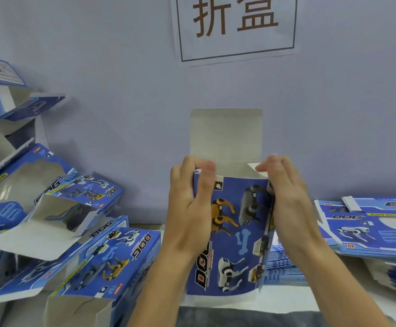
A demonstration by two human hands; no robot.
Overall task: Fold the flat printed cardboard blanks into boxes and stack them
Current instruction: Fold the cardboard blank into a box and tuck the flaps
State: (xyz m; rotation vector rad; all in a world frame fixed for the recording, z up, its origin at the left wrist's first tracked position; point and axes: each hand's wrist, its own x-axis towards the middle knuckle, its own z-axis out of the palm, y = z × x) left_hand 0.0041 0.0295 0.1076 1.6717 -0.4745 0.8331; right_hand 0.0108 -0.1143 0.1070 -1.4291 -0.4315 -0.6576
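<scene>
I hold a blue printed box (237,234) upright in front of me, its dog pictures facing me and its white top flap (226,133) standing open behind. My left hand (190,208) grips the box's left edge, fingers curled over the top corner. My right hand (286,199) holds the right edge, fingertips pressing the small side flap at the top. A stack of flat printed blanks (367,230) lies on the table to the right. Several folded boxes (102,263) are piled at the left.
The pile of folded boxes at the left reaches up along the pale wall (121,114), some with open flaps. A paper sign (236,27) hangs on the wall above. A white table edge (286,300) runs near my body.
</scene>
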